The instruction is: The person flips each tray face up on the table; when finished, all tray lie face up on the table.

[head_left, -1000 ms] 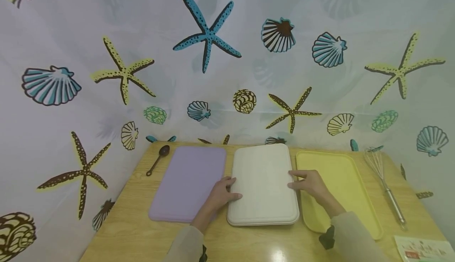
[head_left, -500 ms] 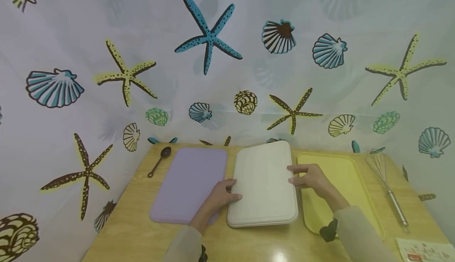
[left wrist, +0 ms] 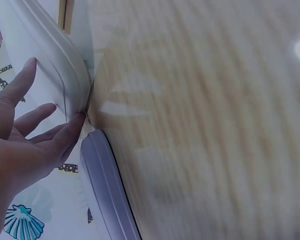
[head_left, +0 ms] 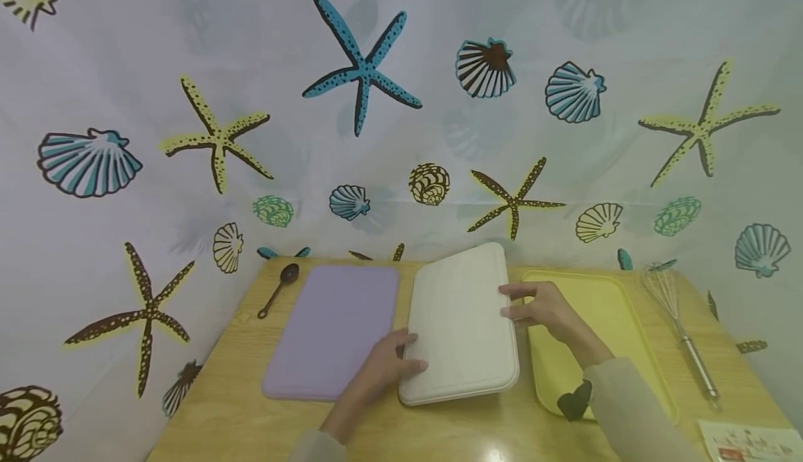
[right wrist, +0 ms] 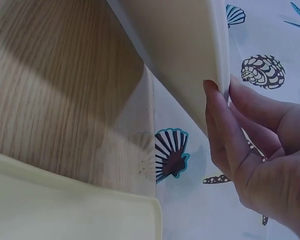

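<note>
A white tray (head_left: 461, 326) stands tilted between two others, its right side raised off the table. My right hand (head_left: 552, 312) pinches its right edge; in the right wrist view the hand (right wrist: 260, 135) has its thumb on one face and fingers on the other, and the tray's shaded side (right wrist: 175, 45) shows. At the left edge, my left hand (head_left: 385, 364) grips the tray with thumb and fingers. In the left wrist view that hand (left wrist: 30, 135) holds the white tray's rim (left wrist: 65, 60), whose lower corner is close to the tabletop.
A purple tray (head_left: 335, 329) lies left, with a dark spoon (head_left: 279, 289) beyond it. On the right are a yellow tray (head_left: 590, 309), a whisk (head_left: 686, 340) and a printed packet (head_left: 749, 441). A patterned curtain (head_left: 401, 134) hangs behind the wooden table (head_left: 213, 392).
The white tray's right side has risen, tilting it further to the left. My right hand has moved up and slightly left with that edge; my left hand has dipped slightly at the left edge.
</note>
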`<state>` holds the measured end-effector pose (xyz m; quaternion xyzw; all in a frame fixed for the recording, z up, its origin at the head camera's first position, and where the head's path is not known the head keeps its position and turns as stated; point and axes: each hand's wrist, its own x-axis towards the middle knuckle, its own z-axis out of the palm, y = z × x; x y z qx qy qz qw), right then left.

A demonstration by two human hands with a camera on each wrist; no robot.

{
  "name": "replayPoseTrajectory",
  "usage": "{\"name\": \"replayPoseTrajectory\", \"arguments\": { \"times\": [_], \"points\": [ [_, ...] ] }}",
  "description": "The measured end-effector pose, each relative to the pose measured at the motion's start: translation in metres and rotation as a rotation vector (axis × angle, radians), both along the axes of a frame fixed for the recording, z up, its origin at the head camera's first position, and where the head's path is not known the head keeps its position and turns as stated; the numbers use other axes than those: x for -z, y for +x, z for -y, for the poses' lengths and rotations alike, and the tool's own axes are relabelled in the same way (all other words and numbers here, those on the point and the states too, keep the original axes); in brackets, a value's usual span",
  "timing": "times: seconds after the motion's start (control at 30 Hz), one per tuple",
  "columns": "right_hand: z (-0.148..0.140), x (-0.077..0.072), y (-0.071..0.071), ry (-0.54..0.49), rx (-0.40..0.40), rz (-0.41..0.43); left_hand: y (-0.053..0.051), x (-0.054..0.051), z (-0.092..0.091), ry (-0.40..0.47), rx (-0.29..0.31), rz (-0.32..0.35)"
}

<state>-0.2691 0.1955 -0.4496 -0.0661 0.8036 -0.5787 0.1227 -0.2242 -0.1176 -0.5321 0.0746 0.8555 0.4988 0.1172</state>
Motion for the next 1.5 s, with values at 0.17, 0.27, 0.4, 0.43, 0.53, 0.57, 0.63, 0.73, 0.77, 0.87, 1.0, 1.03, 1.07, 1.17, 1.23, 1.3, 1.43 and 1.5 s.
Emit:
{"name": "replayPoseTrajectory", "arguments": {
  "times": [0.17, 0.27, 0.4, 0.43, 0.53, 0.57, 0.63, 0.73, 0.77, 0.87, 1.0, 1.03, 1.07, 1.17, 1.23, 1.3, 1.43, 1.5],
  "points": [
    [0.003, -0.005, 0.0, -0.007, 0.004, 0.003, 0.011, -0.002, 0.0, -0.053, 0.057, -0.048],
    [0.004, -0.011, 0.001, -0.009, 0.004, 0.0, 0.017, -0.005, -0.002, -0.067, 0.101, -0.061],
    [0.006, -0.018, 0.001, -0.022, -0.019, -0.003, 0.024, -0.008, -0.005, -0.083, 0.146, -0.084],
    [0.006, -0.02, 0.001, -0.025, -0.024, -0.006, 0.025, -0.008, -0.006, -0.093, 0.152, -0.088],
    [0.007, -0.023, 0.002, -0.034, -0.031, -0.009, 0.029, -0.01, -0.008, -0.124, 0.175, -0.099],
    [0.008, -0.024, 0.002, -0.035, -0.034, -0.011, 0.029, -0.011, -0.009, -0.14, 0.181, -0.105],
    [0.009, -0.024, 0.002, -0.045, -0.032, -0.008, 0.032, -0.012, -0.009, -0.164, 0.194, -0.108],
    [0.01, -0.024, 0.001, -0.056, -0.034, -0.01, 0.034, -0.014, -0.01, -0.194, 0.208, -0.11],
    [0.011, -0.025, 0.001, -0.059, -0.035, -0.013, 0.035, -0.014, -0.011, -0.203, 0.211, -0.115],
    [0.014, -0.027, 0.001, -0.064, -0.046, -0.028, 0.037, -0.015, -0.012, -0.223, 0.213, -0.122],
    [0.018, -0.032, 0.001, -0.071, -0.059, -0.034, 0.04, -0.017, -0.013, -0.224, 0.204, -0.12],
    [0.019, -0.033, 0.001, -0.068, -0.064, -0.034, 0.041, -0.018, -0.013, -0.226, 0.203, -0.118],
    [0.02, -0.034, 0.001, -0.063, -0.067, -0.034, 0.042, -0.018, -0.013, -0.229, 0.202, -0.117],
    [0.023, -0.04, 0.001, -0.051, -0.065, -0.033, 0.044, -0.02, -0.015, -0.232, 0.197, -0.112],
    [0.026, -0.044, 0.0, -0.044, -0.071, -0.04, 0.046, -0.021, -0.016, -0.233, 0.197, -0.127],
    [0.028, -0.047, 0.0, -0.038, -0.075, -0.047, 0.047, -0.022, -0.018, -0.226, 0.19, -0.142],
    [0.031, -0.052, -0.002, -0.042, -0.08, -0.047, 0.05, -0.021, -0.02, -0.207, 0.176, -0.165],
    [0.033, -0.053, -0.002, -0.05, -0.074, -0.041, 0.053, -0.021, -0.022, -0.203, 0.167, -0.166]
  ]
}}
